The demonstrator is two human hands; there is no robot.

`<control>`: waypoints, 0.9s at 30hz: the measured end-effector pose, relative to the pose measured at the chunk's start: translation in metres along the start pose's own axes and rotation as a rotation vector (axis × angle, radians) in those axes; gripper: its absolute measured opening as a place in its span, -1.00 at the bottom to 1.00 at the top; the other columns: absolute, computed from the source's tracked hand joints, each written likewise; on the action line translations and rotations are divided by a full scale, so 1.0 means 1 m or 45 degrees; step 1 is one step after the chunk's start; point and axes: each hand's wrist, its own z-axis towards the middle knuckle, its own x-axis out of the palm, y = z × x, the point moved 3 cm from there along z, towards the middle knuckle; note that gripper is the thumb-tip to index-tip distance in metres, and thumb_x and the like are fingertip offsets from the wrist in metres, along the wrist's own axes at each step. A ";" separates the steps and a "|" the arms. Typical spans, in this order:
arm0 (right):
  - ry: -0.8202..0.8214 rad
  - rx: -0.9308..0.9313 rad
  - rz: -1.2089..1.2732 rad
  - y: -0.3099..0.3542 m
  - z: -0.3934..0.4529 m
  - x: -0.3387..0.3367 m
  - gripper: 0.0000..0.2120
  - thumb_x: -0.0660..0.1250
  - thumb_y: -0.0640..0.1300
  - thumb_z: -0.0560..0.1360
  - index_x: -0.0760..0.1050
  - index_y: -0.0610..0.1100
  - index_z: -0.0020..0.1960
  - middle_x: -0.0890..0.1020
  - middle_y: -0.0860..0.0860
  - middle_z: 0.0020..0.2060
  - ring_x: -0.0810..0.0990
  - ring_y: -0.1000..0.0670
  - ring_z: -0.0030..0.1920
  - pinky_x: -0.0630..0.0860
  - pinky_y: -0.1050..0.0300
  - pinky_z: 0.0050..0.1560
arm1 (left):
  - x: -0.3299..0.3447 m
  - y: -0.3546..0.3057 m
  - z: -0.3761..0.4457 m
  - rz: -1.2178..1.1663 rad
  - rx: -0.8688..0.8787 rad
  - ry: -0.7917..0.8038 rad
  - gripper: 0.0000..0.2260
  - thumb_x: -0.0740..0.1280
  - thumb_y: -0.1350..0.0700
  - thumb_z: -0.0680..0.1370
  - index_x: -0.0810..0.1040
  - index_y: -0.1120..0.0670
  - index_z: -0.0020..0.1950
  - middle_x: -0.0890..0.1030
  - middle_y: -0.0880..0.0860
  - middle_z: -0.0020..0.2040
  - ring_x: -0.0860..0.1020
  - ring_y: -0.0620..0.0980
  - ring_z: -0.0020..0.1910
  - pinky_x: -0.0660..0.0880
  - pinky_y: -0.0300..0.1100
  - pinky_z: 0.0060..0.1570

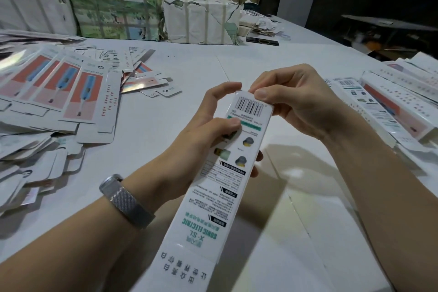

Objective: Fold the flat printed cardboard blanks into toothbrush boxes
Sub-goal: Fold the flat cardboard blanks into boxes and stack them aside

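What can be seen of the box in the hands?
The box is long, narrow, glossy white card, held above the table and slanting away from the camera. Its upper face carries a barcode at the far end, small product pictures, text blocks and green "SONIC ELECTRIC" lettering, all upside down to the viewer. The left hand grips its middle, thumb on the printed face. The right hand pinches the far end at the barcode. The near end runs out of view.

white box (227, 187) with teal lettering, black barcode, silver watch (125, 199)
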 end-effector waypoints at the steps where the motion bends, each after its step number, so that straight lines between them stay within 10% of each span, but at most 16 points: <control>1: 0.021 -0.002 0.015 0.000 0.000 0.000 -0.88 0.35 -0.27 0.46 0.59 -0.32 -0.19 0.71 -0.11 -0.21 0.69 -0.16 -0.05 0.67 -0.01 -0.08 | 0.000 -0.001 0.000 -0.017 0.004 0.009 -0.59 0.18 0.13 0.59 0.29 -0.23 0.38 0.67 0.25 -0.12 0.67 0.23 -0.27 0.60 -0.09 -0.35; 14: 0.012 0.009 0.011 -0.004 -0.001 0.005 -0.82 0.34 -0.17 0.55 0.69 -0.21 0.00 0.70 -0.07 -0.09 0.65 -0.18 0.13 0.66 -0.04 -0.08 | -0.006 -0.007 0.000 0.046 0.024 -0.145 -0.68 0.08 0.19 0.68 0.27 -0.13 0.37 0.69 0.22 -0.15 0.68 0.19 -0.28 0.59 -0.12 -0.39; 27: -0.062 0.156 0.116 -0.007 0.002 0.018 -0.84 0.40 -0.11 0.39 0.53 -0.21 -0.25 0.66 -0.06 -0.32 0.66 -0.03 -0.23 0.63 0.12 -0.26 | -0.006 -0.001 0.000 0.198 -0.010 -0.006 -0.65 0.11 0.13 0.69 0.21 -0.28 0.35 0.70 0.22 -0.11 0.69 0.23 -0.24 0.59 -0.13 -0.33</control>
